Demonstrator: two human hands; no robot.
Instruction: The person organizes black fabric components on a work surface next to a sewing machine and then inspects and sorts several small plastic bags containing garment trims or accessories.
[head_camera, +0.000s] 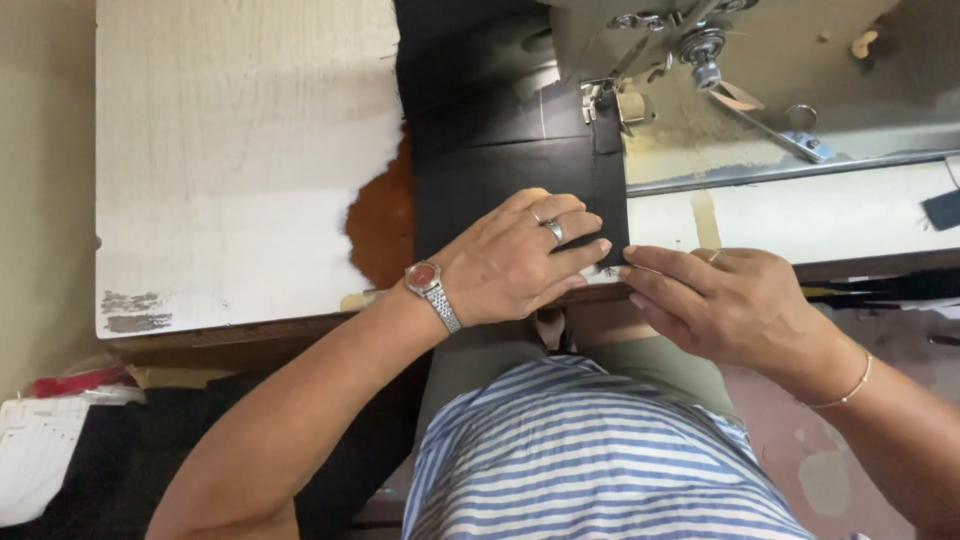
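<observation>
A long piece of black fabric (480, 180) lies flat on a white worktable (240, 170) and runs up under the presser foot (598, 98) of a sewing machine (700, 60). My left hand (515, 262), with rings and a wristwatch, presses flat on the near end of the fabric. My right hand (725, 300) rests at the table's front edge, its fingertips pinching the fabric's near right corner (612, 262).
The table's white surface is worn, with a brown bare patch (380, 225) left of the fabric. The machine's metal bed (780, 150) lies to the right. White papers (40, 450) and dark cloth sit low at the left, below the table.
</observation>
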